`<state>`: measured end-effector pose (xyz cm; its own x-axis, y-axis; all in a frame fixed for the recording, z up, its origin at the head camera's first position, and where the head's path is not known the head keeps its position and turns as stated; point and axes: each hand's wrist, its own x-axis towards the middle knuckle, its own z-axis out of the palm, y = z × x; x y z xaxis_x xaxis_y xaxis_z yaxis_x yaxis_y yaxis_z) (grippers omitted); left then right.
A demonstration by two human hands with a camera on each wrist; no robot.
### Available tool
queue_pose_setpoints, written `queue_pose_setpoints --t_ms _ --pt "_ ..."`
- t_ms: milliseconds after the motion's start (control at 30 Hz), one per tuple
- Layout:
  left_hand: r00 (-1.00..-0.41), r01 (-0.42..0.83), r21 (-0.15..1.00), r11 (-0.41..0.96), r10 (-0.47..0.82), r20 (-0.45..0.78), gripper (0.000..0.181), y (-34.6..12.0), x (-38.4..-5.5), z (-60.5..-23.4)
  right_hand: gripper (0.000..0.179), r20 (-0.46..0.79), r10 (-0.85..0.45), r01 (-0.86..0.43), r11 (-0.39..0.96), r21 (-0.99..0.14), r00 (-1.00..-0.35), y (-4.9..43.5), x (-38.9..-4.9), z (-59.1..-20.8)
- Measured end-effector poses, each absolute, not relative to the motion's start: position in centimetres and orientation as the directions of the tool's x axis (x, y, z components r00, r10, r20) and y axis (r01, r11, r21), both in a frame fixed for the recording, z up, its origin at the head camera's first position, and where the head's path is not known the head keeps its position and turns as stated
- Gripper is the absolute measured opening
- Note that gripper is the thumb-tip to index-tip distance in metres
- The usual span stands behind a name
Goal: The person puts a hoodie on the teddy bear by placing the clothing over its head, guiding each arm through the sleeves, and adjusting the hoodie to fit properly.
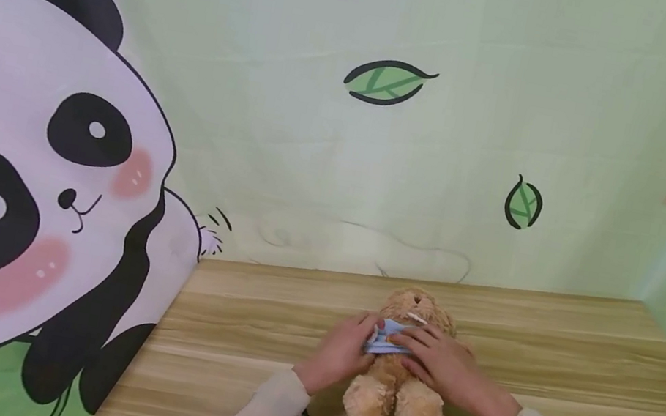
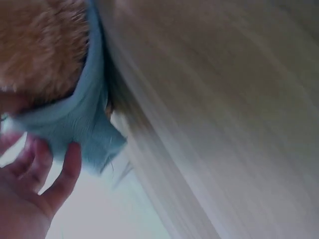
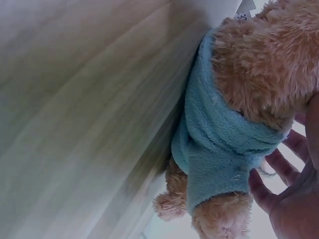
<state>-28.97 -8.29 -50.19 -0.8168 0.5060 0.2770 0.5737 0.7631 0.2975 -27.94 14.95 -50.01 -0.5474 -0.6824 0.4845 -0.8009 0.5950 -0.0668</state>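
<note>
A light brown teddy bear point(image 1: 420, 413) lies on its back on the wooden table, feet toward me. It wears a light blue shirt point(image 1: 385, 347), bunched around its chest. My left hand point(image 1: 344, 347) pinches the shirt's edge at the bear's left side in the head view; one fingertip presses the fabric near a sleeve point(image 2: 102, 147) whose end shows no fur. My right hand point(image 1: 446, 365) lies across the chest, its fairly straight fingers point(image 3: 281, 167) resting on the shirt front. On that side a furry arm point(image 3: 222, 216) sticks out of the sleeve.
The wood-grain table point(image 1: 261, 314) meets a pale green backdrop point(image 1: 269, 115) printed with leaves and a large panda point(image 1: 107, 198). A small white tag point(image 3: 245, 7) sticks out by the bear's lower body.
</note>
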Motion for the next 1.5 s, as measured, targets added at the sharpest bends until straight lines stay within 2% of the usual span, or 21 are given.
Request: queue_pose_setpoints --t_ms 100,233,367,567,767,933,1267,1500 --pt "-0.858 0.507 0.513 0.692 0.463 0.223 0.039 -9.6 -28.6 -49.9 0.033 0.504 -0.690 -0.813 0.581 -0.043 -0.520 14.8 -28.1 -49.9" --pt "-0.929 0.361 0.739 0.568 0.292 0.230 0.028 -10.9 -28.5 -50.1 0.032 0.532 -0.699 -0.832 0.555 -0.018 -0.478 14.8 -28.4 -49.9" --pt "-0.974 0.223 0.833 0.506 0.154 0.167 0.026 -11.5 -28.9 -50.6 0.030 0.529 -0.704 -0.834 0.552 -0.011 -0.473 14.9 -28.5 -49.7" --pt "-0.986 -0.021 0.948 0.316 0.153 -0.073 0.028 -11.4 -29.2 -51.3 0.032 0.468 -0.719 -0.825 0.564 -0.041 -0.515 14.9 -28.4 -49.4" --pt "-0.956 -0.219 0.970 0.110 0.174 -0.236 0.025 -11.5 -29.9 -51.9 0.033 0.489 -0.724 -0.836 0.549 -0.019 -0.487 14.9 -28.5 -49.5" --pt "-0.927 -0.284 0.956 0.077 0.234 -0.294 0.021 -11.5 -30.1 -51.8 0.034 0.500 -0.724 -0.841 0.541 -0.017 -0.476 14.9 -28.6 -49.7" --pt "-0.960 -0.171 0.976 0.137 0.201 -0.196 0.026 -11.0 -30.1 -52.1 0.037 0.509 -0.724 -0.852 0.522 -0.037 -0.465 15.4 -28.7 -49.9" --pt "-0.941 -0.214 0.965 0.152 0.232 -0.245 0.032 -11.3 -29.9 -52.1 0.038 0.516 -0.727 -0.854 0.519 -0.016 -0.452 15.2 -28.8 -50.2"
